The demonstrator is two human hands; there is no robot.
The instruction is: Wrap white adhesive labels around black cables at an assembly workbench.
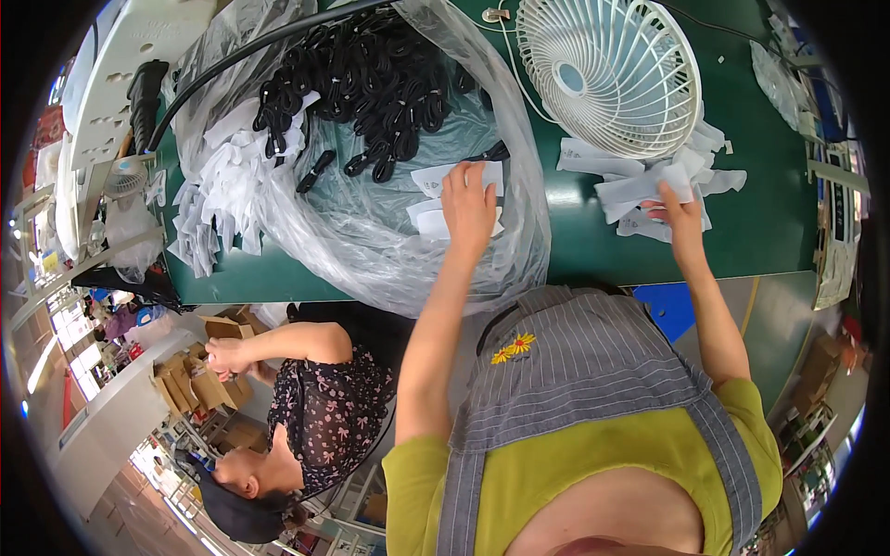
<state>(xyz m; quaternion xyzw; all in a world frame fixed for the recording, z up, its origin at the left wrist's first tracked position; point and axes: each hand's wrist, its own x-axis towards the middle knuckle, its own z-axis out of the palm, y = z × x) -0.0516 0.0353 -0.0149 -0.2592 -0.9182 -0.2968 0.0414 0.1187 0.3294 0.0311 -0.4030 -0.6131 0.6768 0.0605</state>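
Note:
My left hand (470, 206) lies over a few flat white pouches (436, 178) with small dark print, its fingers stretched out and touching them. These pouches rest on a large clear plastic bag (324, 243) spread over the table. Inside the bag is a heap of bundled black cables (371, 83), with a single bundle (317, 171) lying apart from it. At the right, my right hand (681, 222) pinches a white pouch (644, 188) between thumb and fingers, above a loose pile of similar pouches (726, 182).
A white fan (603, 83) lies against the far side of the right-hand pile. More white pouches (232, 176) are heaped at the left of the green table (769, 222). A thick black cable (250, 56) arches over the bag. To my left sits another person (324, 408) near cardboard boxes (190, 380).

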